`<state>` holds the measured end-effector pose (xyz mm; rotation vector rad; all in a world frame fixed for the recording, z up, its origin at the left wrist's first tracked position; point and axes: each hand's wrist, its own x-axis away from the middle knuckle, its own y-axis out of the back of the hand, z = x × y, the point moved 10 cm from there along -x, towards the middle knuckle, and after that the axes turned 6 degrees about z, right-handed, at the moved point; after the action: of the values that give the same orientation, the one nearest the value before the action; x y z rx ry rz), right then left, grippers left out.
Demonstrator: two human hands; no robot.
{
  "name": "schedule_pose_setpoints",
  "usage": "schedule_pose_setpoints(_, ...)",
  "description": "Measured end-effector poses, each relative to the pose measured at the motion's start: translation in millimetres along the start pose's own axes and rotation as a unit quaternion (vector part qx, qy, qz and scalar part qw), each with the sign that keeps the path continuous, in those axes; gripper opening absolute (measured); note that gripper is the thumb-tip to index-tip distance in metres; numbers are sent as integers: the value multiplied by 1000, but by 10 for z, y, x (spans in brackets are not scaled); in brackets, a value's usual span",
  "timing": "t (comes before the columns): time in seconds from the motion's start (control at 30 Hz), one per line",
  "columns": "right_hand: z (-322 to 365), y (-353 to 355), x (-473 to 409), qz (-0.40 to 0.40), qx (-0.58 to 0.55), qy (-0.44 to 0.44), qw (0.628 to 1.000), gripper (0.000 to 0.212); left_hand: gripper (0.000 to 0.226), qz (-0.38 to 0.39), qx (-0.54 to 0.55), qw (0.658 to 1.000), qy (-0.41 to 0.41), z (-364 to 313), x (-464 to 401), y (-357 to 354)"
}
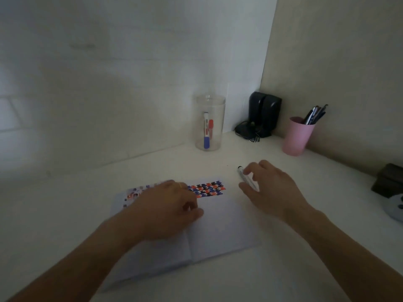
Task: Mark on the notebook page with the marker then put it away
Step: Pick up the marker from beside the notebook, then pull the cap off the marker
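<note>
Lying open on the white desk (65,214) at lower centre of the frame, the notebook (222,227) is the largest task item: its pages are pale and mostly blank, with rows of small red, blue and black marks (207,189) along the top edge of the right page. The left hand (168,209) rests on the upper part of the notebook near the spine, fingers curled loosely and pinching nothing visible; it appears to steady the book. The right hand (270,188) sits just right of the notebook's upper right corner, fingers spread and arched over the marker (245,177). The marker lies flat on the desk beside the page, its long axis running from upper left to lower right in the frame, dark cap end toward upper left, pale barrel passing under the fingers. Forefinger and thumb bracket the barrel, but whether they already touch it cannot be determined. The right hand is clearly the nearer one, so closing across the barrel is the likely next requirement. The clear jar (210,123) at upper centre, already holding two markers, is the probable storage point. The marker is slim, smooth and liable to roll.
</note>
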<state>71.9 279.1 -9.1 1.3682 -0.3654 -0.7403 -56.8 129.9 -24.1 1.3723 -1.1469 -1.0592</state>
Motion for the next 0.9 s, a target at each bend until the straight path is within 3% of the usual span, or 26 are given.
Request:
schedule_pose_setpoints(0.2, -130, -210, -496, 115, 89, -40, 989, 50, 29, -89, -22, 996, -20, 191, -646, 294)
schedule_pose_setpoints(0.33, -237, -373, -427, 159, 64, -39, 984, 50, 27, -182, -11, 983, -34, 287, -667, 272)
schedule_pose_setpoints(0.53, -249, -409, -469, 104, -20, -8, 994, 41, 38, -182, 13, 982, -51, 320, -609, 28)
schedule_pose_setpoints(0.6, -239, -332, -493, 34, -154, -3, 987, 34, 38, -189, 15, 980, -63, 240, -601, 49)
schedule_pose_setpoints(0.67, -225, -321, -481, -4, -390, -14, 921, 29, 40, -198, 28, 977, -74, 160, -571, 81)
schedule_pose_setpoints(0.77, -1, -454, -419, 41, -659, -3, 751, 25, 46, -215, 28, 972, -88, 53, -525, 157)
schedule_pose_setpoints(0.83, 107, -530, -384, 62, -700, 0, 712, 24, 50, -226, 26, 969, -97, 24, -500, 206)
schedule_pose_setpoints(0.9, 164, -582, -372, 67, -709, 3, 702, 25, 52, -229, 24, 967, -108, 12, -484, 226)
